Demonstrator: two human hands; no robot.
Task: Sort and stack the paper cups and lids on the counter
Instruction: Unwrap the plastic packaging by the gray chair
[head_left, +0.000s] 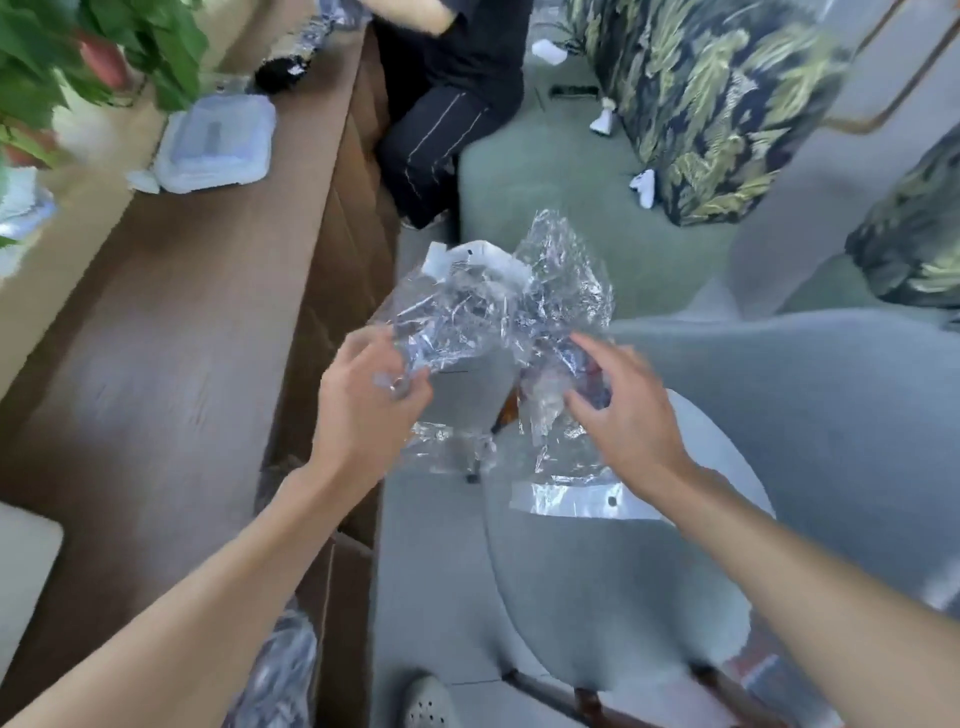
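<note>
Over the grey chair seat (597, 571), the left hand (363, 410) pinches one edge of a crumpled clear plastic wrap (498, 312). The right hand (623, 415) curls fingers and thumb round its other side. The wrap bunches just beyond both hands. Farther off to the left, well apart from either hand, a blurred stack of clear lids (215, 143) lies on the brown counter (182, 338), beside a leafy plant (78, 52).

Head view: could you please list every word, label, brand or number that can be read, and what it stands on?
No text can be read in this view.
The bags, held in the left hand and right hand: their white strip shows only a dark dot, no lettering.
The container on the counter: too blurred to show any label.
</note>
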